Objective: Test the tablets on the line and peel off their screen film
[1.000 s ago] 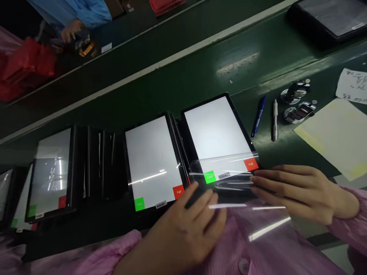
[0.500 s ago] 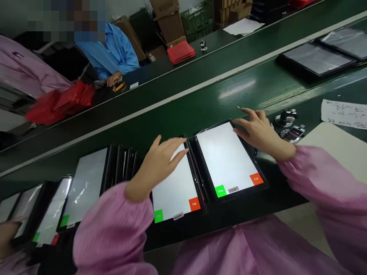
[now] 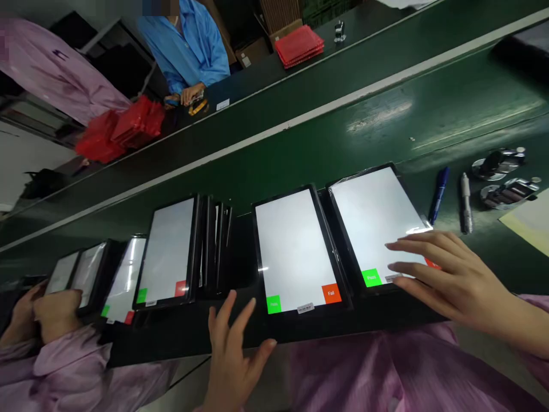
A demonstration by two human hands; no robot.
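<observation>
Two tablets with lit white screens lie side by side before me, each with a green Pass box at its lower left. On the left tablet (image 3: 294, 246) a red Fail box shows at the lower right. My left hand (image 3: 235, 343) is open, fingers spread, just below that tablet's lower left corner and holding nothing. My right hand (image 3: 450, 277) is open over the lower right part of the right tablet (image 3: 373, 220), partly hiding its red box. Whether its fingertips touch the glass I cannot tell.
A row of stacked tablets (image 3: 167, 249) stands to the left, where a co-worker's hands (image 3: 55, 312) work. At right lie a blue pen (image 3: 440, 194), a silver pen (image 3: 466, 203) and metal stamps (image 3: 508, 193). Across the bench are red packets (image 3: 299, 46) and a person in blue (image 3: 189, 51).
My left hand has moved off the left tablet's screen, down toward the bench's near edge. My right hand has come down from the right tablet's top corner to its lower part. The view has shifted.
</observation>
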